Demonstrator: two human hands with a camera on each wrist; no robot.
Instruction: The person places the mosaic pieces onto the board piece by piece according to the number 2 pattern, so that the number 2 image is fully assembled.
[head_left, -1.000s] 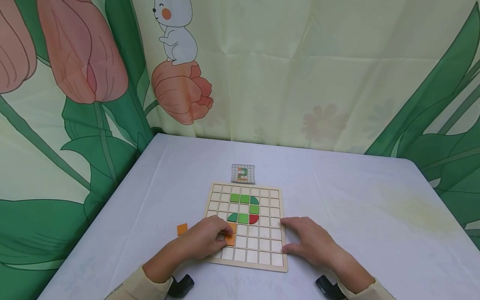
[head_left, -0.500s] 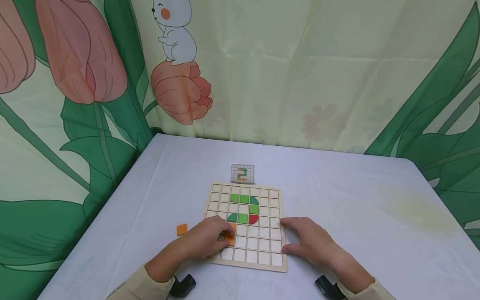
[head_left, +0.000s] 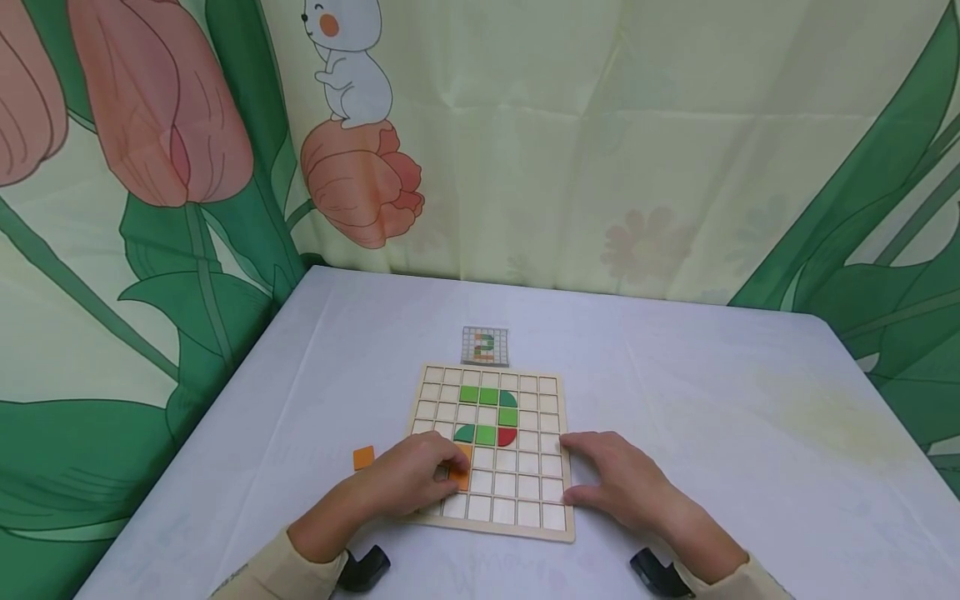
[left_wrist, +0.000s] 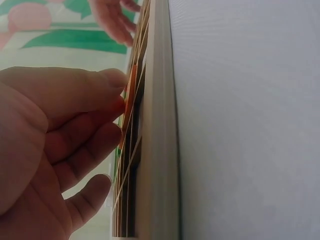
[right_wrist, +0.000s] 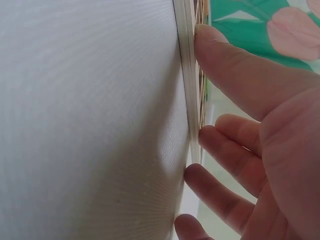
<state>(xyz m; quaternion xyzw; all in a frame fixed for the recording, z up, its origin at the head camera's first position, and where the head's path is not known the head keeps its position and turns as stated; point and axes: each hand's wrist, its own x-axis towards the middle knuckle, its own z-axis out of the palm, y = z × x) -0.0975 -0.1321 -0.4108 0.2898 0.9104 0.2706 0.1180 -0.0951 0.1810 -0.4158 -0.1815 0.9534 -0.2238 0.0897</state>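
A light wooden grid board (head_left: 517, 530) lies on the table. My left hand (head_left: 412, 477) is over its left side, thumb and fingertips at the edges of an orange square tile (head_left: 462, 479), pinching it. In the left wrist view this orange tile (left_wrist: 131, 92) stands slightly raised from the grid. Part of another orange tile (head_left: 467, 452) shows just above it. Against the board's right edge rest the extended thumb and fingers of my right hand (head_left: 626, 483). Green squares (head_left: 486, 436), dark green quarter-rounds (head_left: 465, 433) and a red quarter-round (head_left: 507, 437) fill cells higher up.
A loose orange square (head_left: 363, 457) lies left of the board. Behind the board is a small pattern card (head_left: 485, 347) showing a coloured 2-like figure on a grid. A printed cloth (head_left: 540, 150) hangs behind the white-covered table (head_left: 712, 400).
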